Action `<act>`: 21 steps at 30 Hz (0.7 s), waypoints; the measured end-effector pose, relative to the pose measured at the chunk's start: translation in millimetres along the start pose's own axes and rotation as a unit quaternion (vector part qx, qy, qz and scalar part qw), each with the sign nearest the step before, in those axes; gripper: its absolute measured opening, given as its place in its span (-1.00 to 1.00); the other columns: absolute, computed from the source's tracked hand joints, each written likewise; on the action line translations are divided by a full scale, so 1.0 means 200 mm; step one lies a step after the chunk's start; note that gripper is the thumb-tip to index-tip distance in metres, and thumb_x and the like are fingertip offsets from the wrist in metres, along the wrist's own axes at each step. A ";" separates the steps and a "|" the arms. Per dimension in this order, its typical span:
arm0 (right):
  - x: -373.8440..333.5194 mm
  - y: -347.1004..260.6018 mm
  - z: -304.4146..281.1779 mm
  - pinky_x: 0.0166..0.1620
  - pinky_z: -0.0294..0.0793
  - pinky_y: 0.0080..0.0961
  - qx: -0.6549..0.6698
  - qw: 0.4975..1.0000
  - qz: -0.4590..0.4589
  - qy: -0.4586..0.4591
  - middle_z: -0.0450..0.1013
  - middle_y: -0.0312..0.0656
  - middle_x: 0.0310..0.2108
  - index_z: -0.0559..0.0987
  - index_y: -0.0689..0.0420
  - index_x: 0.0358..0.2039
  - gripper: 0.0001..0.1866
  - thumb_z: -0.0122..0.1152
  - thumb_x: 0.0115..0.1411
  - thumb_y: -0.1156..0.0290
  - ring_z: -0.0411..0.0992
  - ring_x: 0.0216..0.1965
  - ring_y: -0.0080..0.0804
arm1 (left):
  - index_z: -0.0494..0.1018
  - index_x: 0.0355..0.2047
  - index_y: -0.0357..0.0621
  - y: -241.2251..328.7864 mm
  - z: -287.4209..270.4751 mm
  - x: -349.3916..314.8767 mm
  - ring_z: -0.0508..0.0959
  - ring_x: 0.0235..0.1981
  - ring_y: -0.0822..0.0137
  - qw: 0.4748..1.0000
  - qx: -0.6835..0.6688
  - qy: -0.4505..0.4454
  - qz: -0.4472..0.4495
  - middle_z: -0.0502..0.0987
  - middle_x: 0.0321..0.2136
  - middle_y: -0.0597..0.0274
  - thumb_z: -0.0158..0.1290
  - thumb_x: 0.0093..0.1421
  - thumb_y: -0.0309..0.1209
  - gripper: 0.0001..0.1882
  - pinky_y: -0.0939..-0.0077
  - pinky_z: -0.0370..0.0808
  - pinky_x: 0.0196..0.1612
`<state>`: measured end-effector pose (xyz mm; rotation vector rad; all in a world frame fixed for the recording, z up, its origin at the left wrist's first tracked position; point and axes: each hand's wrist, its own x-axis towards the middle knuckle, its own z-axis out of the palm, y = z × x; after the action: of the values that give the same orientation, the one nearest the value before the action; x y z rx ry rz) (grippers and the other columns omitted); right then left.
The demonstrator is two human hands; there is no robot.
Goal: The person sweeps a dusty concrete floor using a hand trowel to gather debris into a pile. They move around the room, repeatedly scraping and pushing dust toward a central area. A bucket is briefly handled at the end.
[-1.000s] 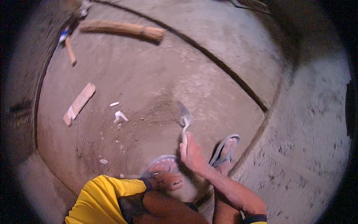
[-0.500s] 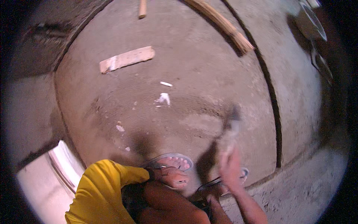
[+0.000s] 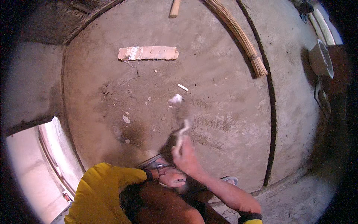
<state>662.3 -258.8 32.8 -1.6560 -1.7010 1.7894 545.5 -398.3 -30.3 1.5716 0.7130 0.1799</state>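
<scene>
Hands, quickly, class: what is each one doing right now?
Left hand: resting by the sandalled foot, holding nothing visible; grip unclear.
Right hand: closed on a trowel, blurred.

Yellow sleeves (image 3: 100, 186) with dark cuffs (image 3: 249, 215) — bare forearms, bare knees, grey sandals (image 3: 154, 163) on both feet.

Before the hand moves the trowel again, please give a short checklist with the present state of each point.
1. Right hand closed on the pale-handled trowel: ok.
2. Trowel blade sharp in view: not ok, it is blurred.
3. Left hand apart from the trowel, at the grey sandal: ok.
4. White scraps lie on the sandy floor just beyond the blade: not ok.
5. Flat wooden board far from the trowel: ok.
</scene>
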 end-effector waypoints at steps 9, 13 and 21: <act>-0.08 0.39 -0.56 -0.39 0.53 -0.32 0.010 0.983 -0.001 0.183 0.41 -0.05 -0.29 0.29 0.18 0.08 -0.60 0.12 0.30 0.33 0.47 -0.38 -0.25 | 0.49 -0.36 -0.04 0.12 -0.07 0.01 0.56 -0.31 0.02 0.991 0.082 0.091 -0.053 0.56 -0.37 0.10 0.04 0.24 -0.08 -0.70 0.11 0.44 -0.15; 0.01 0.49 -0.67 -0.17 0.36 -0.33 0.048 0.973 0.075 0.212 0.36 0.06 -0.10 0.29 0.27 0.11 -0.52 0.09 0.30 0.27 0.40 -0.15 -0.17 | 0.50 -0.35 -0.01 0.14 -0.07 0.01 0.55 -0.30 0.00 0.980 0.135 0.119 -0.081 0.56 -0.38 0.12 0.04 0.22 -0.08 -0.72 0.08 0.42 -0.13; 0.24 0.09 -0.49 0.03 0.38 0.02 -0.057 0.993 -0.077 -0.073 0.39 0.30 -0.10 0.31 0.32 0.03 -0.49 0.13 0.20 0.22 0.40 -0.04 0.29 | 0.51 -0.32 0.03 0.35 -0.16 0.09 0.54 -0.29 -0.05 0.946 0.257 0.143 -0.136 0.58 -0.39 0.15 0.04 0.20 -0.10 -0.75 0.05 0.38 -0.08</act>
<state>728.4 -172.5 17.5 -1.4192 -1.9686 1.8095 566.8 -358.7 35.3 1.9374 1.2718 0.0133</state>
